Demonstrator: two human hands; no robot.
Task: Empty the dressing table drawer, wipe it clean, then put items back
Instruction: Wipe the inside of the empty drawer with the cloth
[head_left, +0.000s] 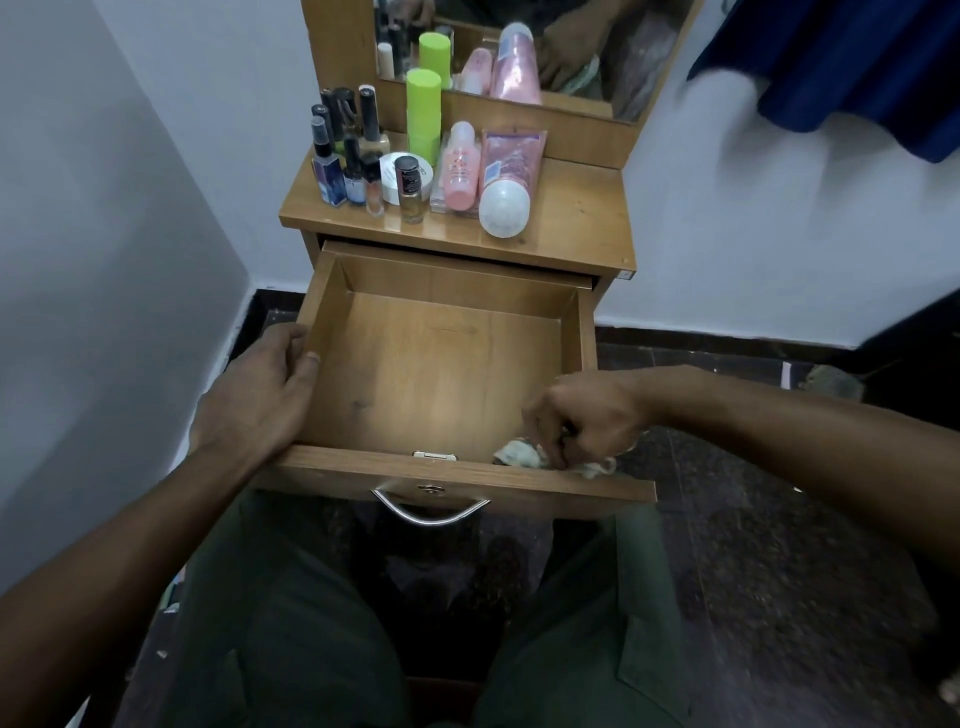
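Fingers of the right hand (587, 415) curl round a crumpled cloth (519, 453) at the 5 o'clock corner of the open drawer (441, 364). The left hand (260, 395) grips its 9 o'clock wall. At 12 o'clock, the wooden tabletop (576, 218) carries one green canister (423, 117), two pink containers, one white jar (402, 174) and several small dark-capped bottles; labels are unreadable. White walls, dark speckled floor (779, 545).
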